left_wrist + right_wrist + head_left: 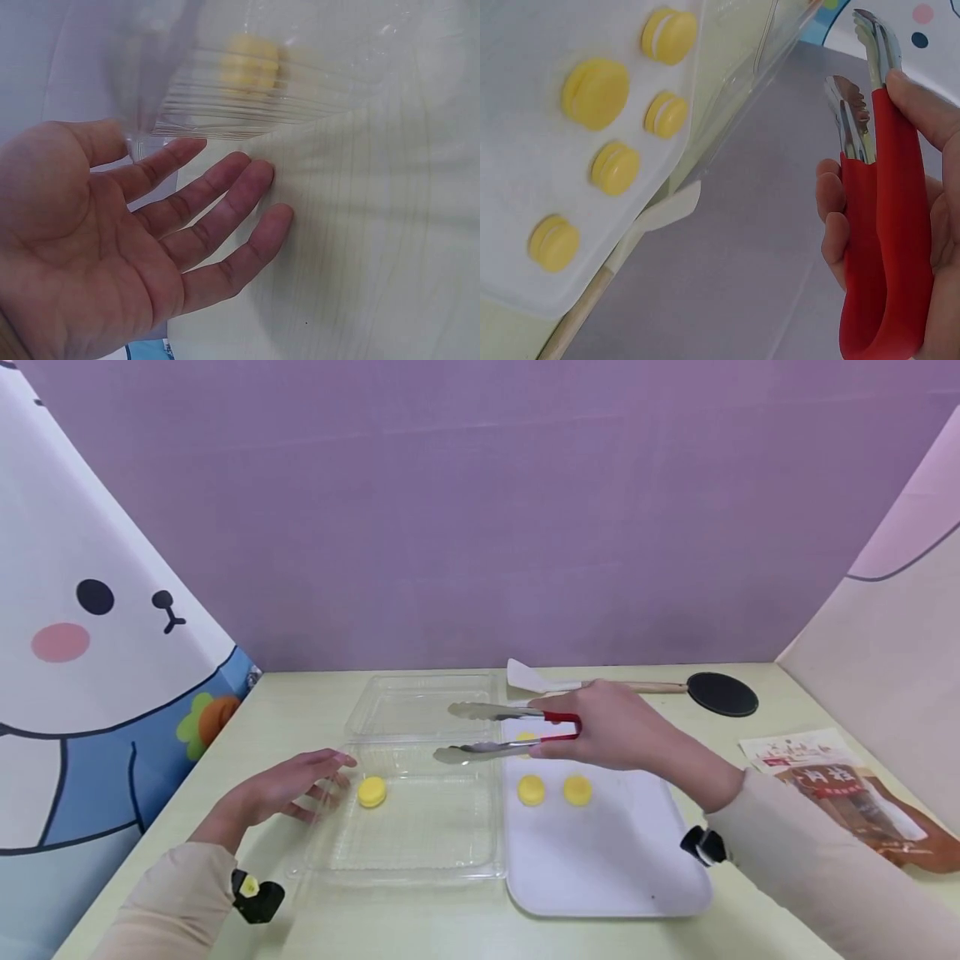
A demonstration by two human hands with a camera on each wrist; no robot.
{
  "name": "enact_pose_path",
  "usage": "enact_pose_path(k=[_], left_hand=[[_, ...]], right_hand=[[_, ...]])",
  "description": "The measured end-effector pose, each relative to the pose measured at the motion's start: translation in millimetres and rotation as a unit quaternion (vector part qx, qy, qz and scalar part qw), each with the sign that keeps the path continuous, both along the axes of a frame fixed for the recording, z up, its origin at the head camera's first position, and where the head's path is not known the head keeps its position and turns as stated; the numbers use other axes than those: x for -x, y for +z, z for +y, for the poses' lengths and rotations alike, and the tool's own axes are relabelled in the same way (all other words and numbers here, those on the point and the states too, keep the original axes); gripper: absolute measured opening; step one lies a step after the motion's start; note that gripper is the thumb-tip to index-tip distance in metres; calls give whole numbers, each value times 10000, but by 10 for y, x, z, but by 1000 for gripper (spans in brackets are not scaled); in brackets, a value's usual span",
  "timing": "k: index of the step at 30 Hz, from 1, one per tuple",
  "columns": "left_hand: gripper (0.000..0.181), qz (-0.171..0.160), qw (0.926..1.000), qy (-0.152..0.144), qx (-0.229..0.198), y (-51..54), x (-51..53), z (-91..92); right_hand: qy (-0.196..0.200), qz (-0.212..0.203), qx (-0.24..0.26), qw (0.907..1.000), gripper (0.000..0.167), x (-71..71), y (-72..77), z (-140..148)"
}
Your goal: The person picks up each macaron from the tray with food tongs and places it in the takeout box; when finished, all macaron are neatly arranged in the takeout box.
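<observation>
My right hand (618,727) grips a pair of tongs (495,712) by its red handle (900,225). The metal tips are apart with nothing between them, held over the hinge side of a clear plastic clamshell box (420,865). One yellow macaron (371,792) sits in the box's near half, at the left. Beside that half is my left hand (288,789), fingers spread and fairly straight, with the thumb and index at the box's left rim. Right of the box, several yellow macarons (577,790) lie on a white tray (600,877), partly hidden by the right hand.
Behind the tray lies a white spatula (528,677) with a wooden handle. A round black piece (722,695) is at the handle's right end. A brown-and-white food packet (832,789) rests at the table's right. A purple backdrop (480,527) closes off the rear.
</observation>
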State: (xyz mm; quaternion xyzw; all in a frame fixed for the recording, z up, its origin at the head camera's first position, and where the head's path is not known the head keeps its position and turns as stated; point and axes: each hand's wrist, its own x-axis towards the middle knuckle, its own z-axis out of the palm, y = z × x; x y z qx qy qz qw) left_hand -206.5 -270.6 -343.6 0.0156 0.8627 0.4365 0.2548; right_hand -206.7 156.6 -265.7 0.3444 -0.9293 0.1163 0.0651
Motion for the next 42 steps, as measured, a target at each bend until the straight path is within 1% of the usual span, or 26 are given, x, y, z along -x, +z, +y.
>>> enact_pose_path(k=[4,7,9,13,19,29,32,37,39,42], left_hand=[[60,-16,10000,11,20,-5,10,-2],[62,-23,10000,18,25,-11,17,-12],[62,-24,10000,20,26,-13,19,-18],[62,-23,10000,16,42,-12,24,-22],[61,1,10000,-18,45,-13,26,-30],[59,-22,10000,-24,57,-2,24,-21],[59,-33,10000,-36,47,5,20,-11],[59,-42,10000,-56,6,7,16,-11],[59,-44,10000,-55,4,5,16,-16],[59,-43,10000,-51,4,2,18,-20]], right_hand=[[-144,33,-28,9999,56,-44,12,171],[-182,-40,-71,9998,58,-73,11,299],[-247,-166,-82,9995,59,-92,7,390],[-320,-250,-15,9992,62,-120,-23,589],[-461,-168,-17,9988,62,-146,-89,869],[-625,-249,110,9977,63,-181,-249,1183],[-603,-307,146,9976,63,-194,-313,1251],[-438,-345,184,9983,61,-190,-419,1348],[-441,-441,177,9979,60,-190,-454,1374],[-600,-668,101,9959,62,-195,-499,1394]])
